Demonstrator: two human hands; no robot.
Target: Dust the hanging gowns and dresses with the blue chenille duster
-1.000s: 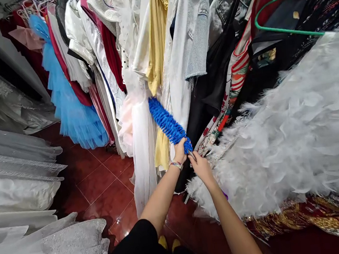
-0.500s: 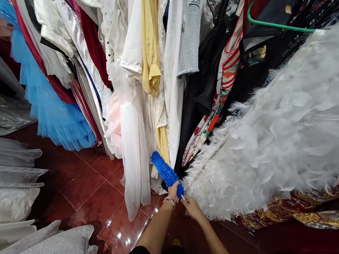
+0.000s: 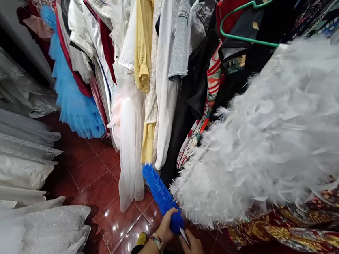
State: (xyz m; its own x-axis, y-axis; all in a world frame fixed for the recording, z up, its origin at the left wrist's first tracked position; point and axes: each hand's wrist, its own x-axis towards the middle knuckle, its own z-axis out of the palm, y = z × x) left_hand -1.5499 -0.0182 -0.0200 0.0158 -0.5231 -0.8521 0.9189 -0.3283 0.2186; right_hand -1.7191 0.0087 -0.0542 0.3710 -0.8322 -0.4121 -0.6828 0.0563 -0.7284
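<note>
A blue fluffy duster [image 3: 160,189] points away from me, its tip near the hem of a yellow garment [image 3: 150,137]. My left hand [image 3: 167,226], with bracelets at the wrist, is closed round the lower part of the blue fibres. Just below, my right hand [image 3: 193,250] is wrapped round the handle [image 3: 185,237], of which a short pale length shows. To the right of the duster's head is a large white feathered costume piece [image 3: 257,145] on a green hanger [image 3: 251,40].
Hanging clothes line the far side, among them a blue tulle dress [image 3: 76,97], a sheer white dress [image 3: 129,164] and a denim sleeve [image 3: 177,52]. White gowns [image 3: 47,234] spread along the left. Sequined fabric [image 3: 291,231] lies under the feathers. The floor [image 3: 92,180] has glossy red tiles.
My hands and the duster have come lower and closer to me, and more of the blue head shows. The view has shifted, and a yellow shoe tip now shows on the floor.
</note>
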